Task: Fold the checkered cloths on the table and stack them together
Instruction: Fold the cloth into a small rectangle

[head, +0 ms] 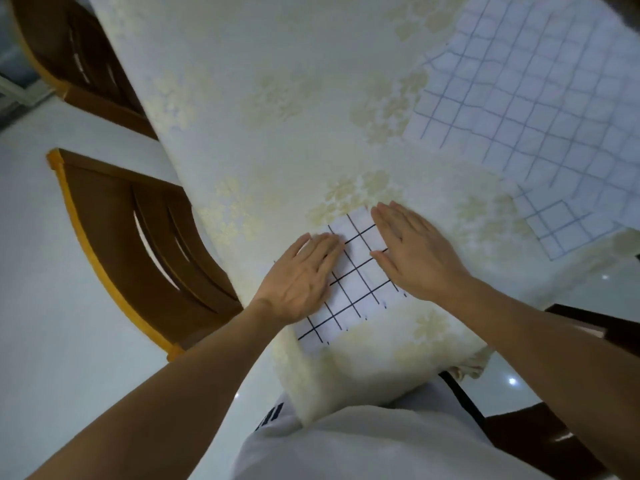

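1. The folded checkered cloth (360, 271) (white, with bold black grid lines) lies near the table's front edge, right before the person, its long side running slantwise away from them.
2. The left hand (304, 275) lies palm down on the cloth's left part, fingers straight and close together. The right hand (412, 251) lies flat along its right edge, fingers stretched toward the far corner. Neither pinches anything, and a strip of grid shows between them.
3. A second checkered cloth (526, 105), paler with thin blue-grey lines, lies spread open over the far right of the table, well apart from the folded one. One corner near the right edge looks doubled over.
4. The table (277, 98) wears a cream covering with faint yellow flower clusters, which hangs over the front edge against the person.
5. Along the left side stand two brown wooden chairs with yellowish rims, the near chair (149, 254) and the far chair (79, 53). A dark seat (540, 438) shows at the lower right.
6. The person's white garment (363, 445) bears a few short black bars at the hip, and the floor (52, 306) is pale and glossy, with small light reflections.
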A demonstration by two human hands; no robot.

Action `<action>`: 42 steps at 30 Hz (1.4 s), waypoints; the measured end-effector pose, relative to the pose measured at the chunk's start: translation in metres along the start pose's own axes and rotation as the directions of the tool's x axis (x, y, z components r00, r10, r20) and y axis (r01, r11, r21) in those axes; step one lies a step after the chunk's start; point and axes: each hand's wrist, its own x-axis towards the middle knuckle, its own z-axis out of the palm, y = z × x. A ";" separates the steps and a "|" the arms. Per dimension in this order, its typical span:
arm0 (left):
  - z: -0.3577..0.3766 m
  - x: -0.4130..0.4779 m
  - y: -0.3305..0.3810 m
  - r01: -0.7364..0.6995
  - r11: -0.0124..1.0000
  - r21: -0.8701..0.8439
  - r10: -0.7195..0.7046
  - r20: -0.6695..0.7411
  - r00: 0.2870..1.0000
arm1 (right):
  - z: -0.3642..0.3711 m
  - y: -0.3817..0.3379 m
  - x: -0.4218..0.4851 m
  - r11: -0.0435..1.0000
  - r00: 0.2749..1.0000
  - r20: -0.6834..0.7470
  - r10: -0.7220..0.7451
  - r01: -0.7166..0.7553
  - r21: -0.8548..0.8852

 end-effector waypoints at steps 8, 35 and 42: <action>-0.022 0.049 -0.012 -0.289 0.956 0.046 0.291 -0.057 0.955 | 0.014 -0.025 -0.033 0.972 0.973 -0.052 0.223 -0.219 0.085; -0.042 0.142 -0.012 -0.645 0.759 0.084 0.642 0.063 0.764 | 0.033 -0.052 -0.030 0.744 0.722 -0.185 0.666 -0.628 0.228; -0.040 0.154 -0.013 -0.670 0.741 0.036 0.663 0.118 0.739 | 0.034 -0.045 -0.013 0.640 0.664 -0.047 0.746 -0.695 0.329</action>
